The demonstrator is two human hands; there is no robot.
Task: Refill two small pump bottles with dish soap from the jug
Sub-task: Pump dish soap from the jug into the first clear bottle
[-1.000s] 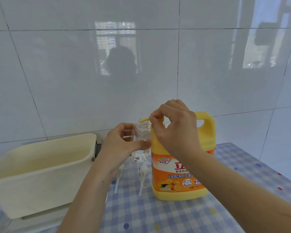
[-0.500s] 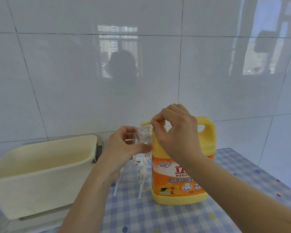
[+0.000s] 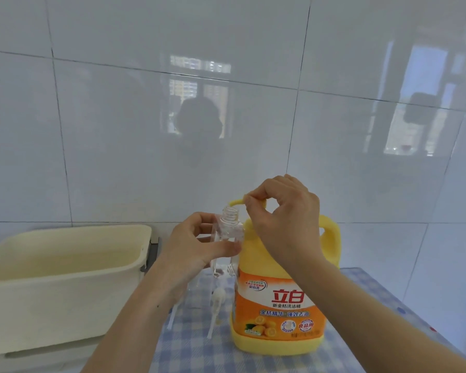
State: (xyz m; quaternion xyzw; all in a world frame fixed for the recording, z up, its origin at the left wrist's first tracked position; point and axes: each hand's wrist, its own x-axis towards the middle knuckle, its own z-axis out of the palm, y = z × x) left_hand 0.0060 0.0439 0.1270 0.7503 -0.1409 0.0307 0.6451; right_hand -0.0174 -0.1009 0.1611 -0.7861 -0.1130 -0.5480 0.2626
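Note:
A yellow dish-soap jug (image 3: 279, 305) with an orange label stands on the checked tablecloth. My right hand (image 3: 283, 219) pinches the jug's yellow pump spout (image 3: 236, 202) from above. My left hand (image 3: 197, 246) holds a small clear bottle (image 3: 229, 227) with its cap off, its open neck just under the spout tip. Two white pump heads with long tubes (image 3: 216, 305) lie on the cloth below the bottle. A second small bottle is not clearly visible.
A cream plastic tub (image 3: 62, 278) sits to the left on a white surface. The blue checked tablecloth (image 3: 361, 319) covers the table. A glossy white tiled wall (image 3: 119, 130) rises directly behind everything.
Both hands keep their grips; hands, bottle and jug sit a little lower in the view as the camera tilts up. The bottle's neck stays under the spout.

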